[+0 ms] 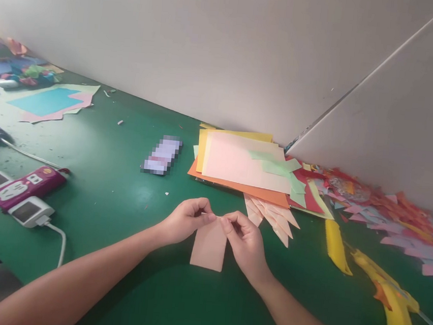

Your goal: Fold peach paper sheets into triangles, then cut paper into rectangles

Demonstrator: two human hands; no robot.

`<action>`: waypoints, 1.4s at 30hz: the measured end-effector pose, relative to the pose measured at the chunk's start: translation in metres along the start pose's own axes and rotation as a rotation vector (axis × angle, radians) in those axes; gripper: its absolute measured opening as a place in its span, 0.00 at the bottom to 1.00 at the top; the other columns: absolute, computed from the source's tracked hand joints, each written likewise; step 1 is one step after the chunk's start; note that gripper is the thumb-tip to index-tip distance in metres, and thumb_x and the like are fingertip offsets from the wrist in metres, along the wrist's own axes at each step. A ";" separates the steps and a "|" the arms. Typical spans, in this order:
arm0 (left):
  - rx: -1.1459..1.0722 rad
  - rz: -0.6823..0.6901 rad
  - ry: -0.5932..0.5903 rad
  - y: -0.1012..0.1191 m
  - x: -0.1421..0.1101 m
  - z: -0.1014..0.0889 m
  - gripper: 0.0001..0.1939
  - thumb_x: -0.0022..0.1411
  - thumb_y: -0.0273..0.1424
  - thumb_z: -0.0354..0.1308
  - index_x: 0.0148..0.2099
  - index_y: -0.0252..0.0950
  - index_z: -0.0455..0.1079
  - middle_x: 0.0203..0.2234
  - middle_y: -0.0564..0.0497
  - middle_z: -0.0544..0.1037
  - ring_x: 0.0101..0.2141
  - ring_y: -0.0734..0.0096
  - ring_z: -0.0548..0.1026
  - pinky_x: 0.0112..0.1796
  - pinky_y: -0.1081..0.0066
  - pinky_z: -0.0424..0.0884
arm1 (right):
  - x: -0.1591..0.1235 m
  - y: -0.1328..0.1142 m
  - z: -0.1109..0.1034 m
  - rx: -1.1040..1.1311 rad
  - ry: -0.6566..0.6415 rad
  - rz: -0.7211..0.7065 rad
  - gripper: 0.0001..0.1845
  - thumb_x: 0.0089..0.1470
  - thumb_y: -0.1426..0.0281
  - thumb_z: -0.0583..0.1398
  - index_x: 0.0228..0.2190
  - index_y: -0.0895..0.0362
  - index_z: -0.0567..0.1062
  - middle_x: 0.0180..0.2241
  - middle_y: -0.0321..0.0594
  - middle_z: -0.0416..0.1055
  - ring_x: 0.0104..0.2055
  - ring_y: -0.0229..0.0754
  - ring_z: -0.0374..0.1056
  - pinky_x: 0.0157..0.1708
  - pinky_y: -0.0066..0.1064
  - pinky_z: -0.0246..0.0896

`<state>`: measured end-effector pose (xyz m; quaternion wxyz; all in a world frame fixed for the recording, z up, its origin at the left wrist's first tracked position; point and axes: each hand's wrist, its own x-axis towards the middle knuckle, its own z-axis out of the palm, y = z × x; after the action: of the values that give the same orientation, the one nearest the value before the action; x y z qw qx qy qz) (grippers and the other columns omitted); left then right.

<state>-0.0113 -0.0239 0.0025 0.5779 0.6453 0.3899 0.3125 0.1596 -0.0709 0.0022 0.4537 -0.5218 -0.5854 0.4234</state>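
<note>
A small pale peach sheet of paper (209, 246) is held over the green table by its far edge. My left hand (186, 220) pinches the far left corner between thumb and forefinger. On the far right corner, the thumb and fingers of my right hand (245, 239) are closed too. The two pinches sit close together, with a short stretch of the edge showing between them. Just beyond my right hand lie several folded peach paper pieces (270, 216), pointed at their ends. They rest by a stack of coloured paper sheets (243, 160) with green strips (277, 166) on top.
At right lie a yellow utility knife (336, 245), a yellow glue gun (389, 296) and heaped paper scraps (398, 221). A phone (162, 155) lies ahead. Left are a magenta power strip (28, 188) with white plugs (31, 211) and paper sheets (46, 101). A pale wall (174, 41) stands behind.
</note>
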 end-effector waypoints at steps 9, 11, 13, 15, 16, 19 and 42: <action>-0.082 -0.028 -0.047 0.002 0.003 -0.004 0.18 0.58 0.44 0.56 0.29 0.33 0.66 0.22 0.55 0.64 0.24 0.77 0.59 0.25 0.76 0.55 | 0.001 -0.005 -0.001 0.021 0.020 0.038 0.14 0.55 0.59 0.57 0.24 0.55 0.68 0.22 0.32 0.60 0.25 0.36 0.58 0.26 0.28 0.56; -0.090 -0.048 -0.033 0.001 0.002 -0.004 0.19 0.57 0.45 0.56 0.28 0.33 0.65 0.20 0.56 0.62 0.23 0.78 0.58 0.23 0.77 0.54 | 0.002 -0.005 -0.001 0.023 0.010 0.046 0.15 0.55 0.58 0.57 0.23 0.55 0.68 0.22 0.33 0.61 0.25 0.36 0.58 0.26 0.28 0.57; -0.085 -0.055 -0.005 0.000 0.002 -0.003 0.19 0.56 0.45 0.57 0.27 0.33 0.64 0.19 0.57 0.62 0.22 0.79 0.57 0.22 0.77 0.54 | 0.002 -0.005 -0.001 0.026 -0.001 0.050 0.15 0.55 0.58 0.57 0.23 0.55 0.68 0.22 0.33 0.62 0.25 0.36 0.59 0.27 0.28 0.58; -0.103 -0.063 0.031 0.001 0.002 -0.003 0.20 0.55 0.46 0.58 0.25 0.33 0.64 0.18 0.57 0.61 0.21 0.79 0.57 0.22 0.77 0.54 | 0.003 -0.002 -0.001 0.056 -0.025 0.059 0.14 0.55 0.58 0.57 0.25 0.55 0.69 0.24 0.35 0.64 0.28 0.38 0.61 0.29 0.29 0.60; -0.126 -0.074 0.057 0.001 0.003 -0.003 0.21 0.54 0.46 0.59 0.25 0.33 0.64 0.17 0.57 0.61 0.20 0.80 0.57 0.21 0.77 0.54 | 0.003 -0.001 -0.001 0.092 -0.047 0.067 0.13 0.55 0.58 0.57 0.28 0.55 0.70 0.27 0.36 0.66 0.30 0.38 0.63 0.31 0.29 0.61; -0.196 -0.120 0.162 0.004 0.006 -0.006 0.21 0.52 0.47 0.60 0.26 0.32 0.66 0.17 0.57 0.63 0.19 0.81 0.59 0.21 0.78 0.56 | 0.003 0.003 0.000 0.200 -0.119 0.093 0.18 0.53 0.60 0.59 0.45 0.53 0.67 0.32 0.37 0.70 0.35 0.41 0.67 0.35 0.32 0.64; -0.235 -0.055 0.248 -0.008 0.014 -0.014 0.18 0.52 0.37 0.64 0.40 0.35 0.62 0.36 0.52 0.70 0.29 0.78 0.71 0.29 0.76 0.69 | 0.007 0.001 -0.005 0.226 0.070 0.179 0.23 0.52 0.57 0.59 0.48 0.50 0.61 0.29 0.33 0.71 0.31 0.38 0.67 0.30 0.28 0.62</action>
<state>-0.0173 -0.0042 -0.0046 0.6050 0.5188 0.4368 0.4171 0.1638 -0.0639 0.0032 0.4901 -0.5319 -0.4688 0.5071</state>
